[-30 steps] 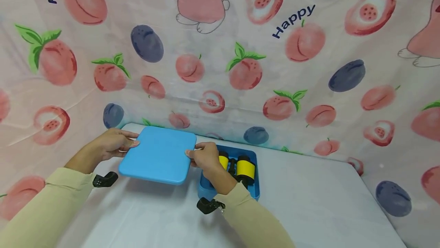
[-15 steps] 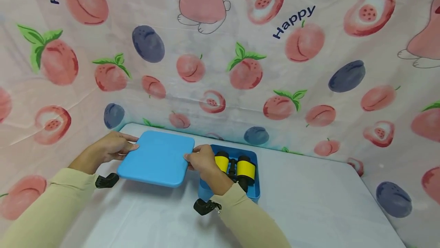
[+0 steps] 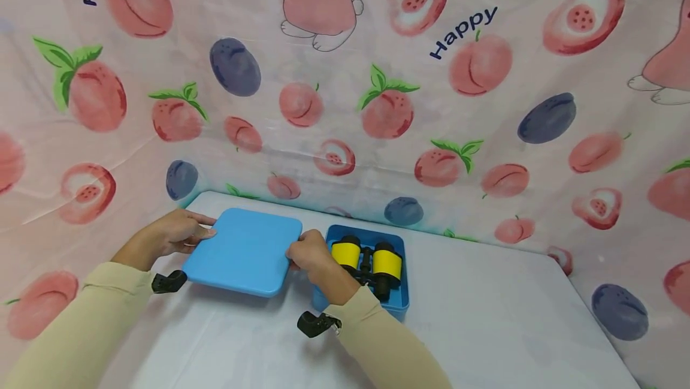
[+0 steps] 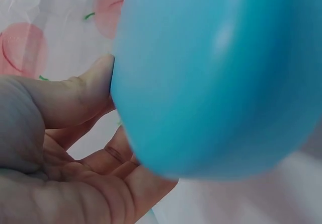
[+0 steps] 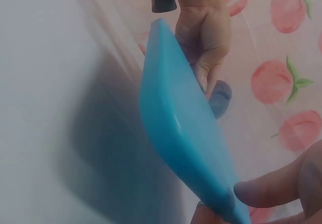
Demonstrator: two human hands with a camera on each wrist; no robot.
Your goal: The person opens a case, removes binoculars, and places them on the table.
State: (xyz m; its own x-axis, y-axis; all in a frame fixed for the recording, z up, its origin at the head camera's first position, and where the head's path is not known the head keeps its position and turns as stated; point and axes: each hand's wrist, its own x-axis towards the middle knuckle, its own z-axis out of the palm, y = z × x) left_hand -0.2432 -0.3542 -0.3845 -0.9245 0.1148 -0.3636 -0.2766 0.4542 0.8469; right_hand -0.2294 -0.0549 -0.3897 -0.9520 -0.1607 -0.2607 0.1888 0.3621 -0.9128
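Lid, blue and square, just one: on my feed it sits raised above the left part of the one white desk, its shadow beneath. I count two hands on it. The left hand pinches its left edge between thumb and fingers; the right hand pinches the opposite edge, thumb on top, a finger below. Near the lid, to its right, I have one open blue box on the desk, partly behind the right forearm. Inside lies one pair of yellow and black binoculars. I see two pale sleeves, one on each arm.
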